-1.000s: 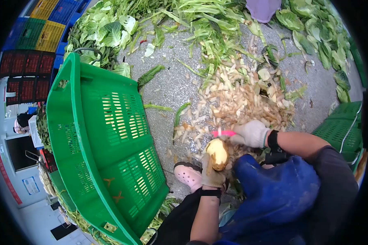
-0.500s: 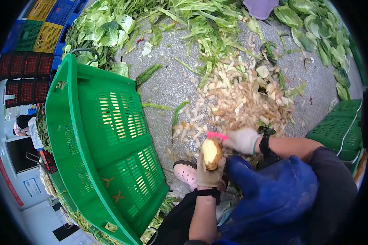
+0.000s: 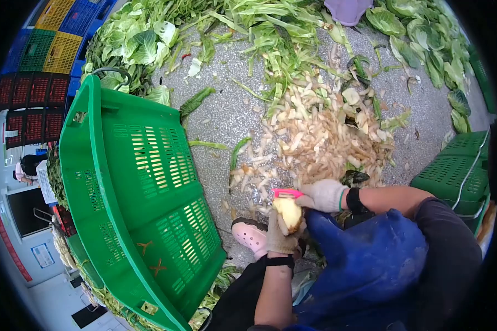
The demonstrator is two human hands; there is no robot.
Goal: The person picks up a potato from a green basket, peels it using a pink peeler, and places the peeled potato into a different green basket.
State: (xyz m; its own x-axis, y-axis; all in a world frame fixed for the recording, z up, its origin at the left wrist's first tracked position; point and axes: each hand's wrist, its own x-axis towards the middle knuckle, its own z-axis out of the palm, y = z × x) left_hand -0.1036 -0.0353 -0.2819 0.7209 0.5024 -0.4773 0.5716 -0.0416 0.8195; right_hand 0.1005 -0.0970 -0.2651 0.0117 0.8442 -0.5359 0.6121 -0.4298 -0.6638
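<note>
My left hand [image 3: 282, 238], in a pale work glove, is closed around a potato [image 3: 289, 214]. Most of the potato's visible side is bare and yellow, with some brown skin near its lower end. My right hand [image 3: 324, 195], gloved too, grips a pink peeler [image 3: 287, 193]. The peeler's head lies across the upper end of the potato. Past my hands, a heap of potato peels [image 3: 331, 138] covers the floor.
A large green basket [image 3: 143, 160] stands close on the left, and another green basket [image 3: 453, 165] at the right. Cabbage leaves [image 3: 149, 41] and green trimmings lie on the floor [image 3: 215, 121] at the far side. Stacked crates [image 3: 33, 49] stand at upper left; a person [image 3: 25, 168] is in the background.
My right hand has brought the peeler down and slightly left onto the potato's upper end. The potato has tilted a little in my left hand, and its skin patch looks smaller.
</note>
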